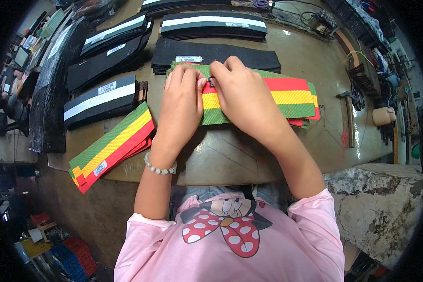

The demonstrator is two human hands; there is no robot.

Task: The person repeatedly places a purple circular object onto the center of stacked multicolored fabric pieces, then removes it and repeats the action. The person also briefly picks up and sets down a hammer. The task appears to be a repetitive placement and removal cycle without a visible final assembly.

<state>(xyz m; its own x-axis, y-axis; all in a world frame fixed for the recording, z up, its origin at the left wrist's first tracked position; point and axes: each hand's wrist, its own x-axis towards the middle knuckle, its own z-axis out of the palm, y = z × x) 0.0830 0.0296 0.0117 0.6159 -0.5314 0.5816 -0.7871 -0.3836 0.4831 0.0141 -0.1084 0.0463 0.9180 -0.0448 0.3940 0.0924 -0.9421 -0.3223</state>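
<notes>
A stack of red, yellow and green striped webbing strips [291, 97] lies on the table in front of me, its top strip slightly askew. My left hand [181, 91] is closed at the left end of the top strip, thumb and fingers pinched together. Just beside it, my right hand [239, 89] bends over the same strip with its fingertips pinched. Between the two sets of fingertips, a small black tag [210, 81] shows against the red stripe; fingers cover most of it. To the left, a second fanned stack of striped strips [113, 148] lies slanted, with a white label.
Stacks of black strips with a white stripe [214, 24] and plain black strips [216, 54] lie beyond my hands, and more black-and-white strips [101, 101] to the left. A hammer [348, 105] and a tan roll [383, 116] sit at the right. The table's near edge [230, 181] runs before me.
</notes>
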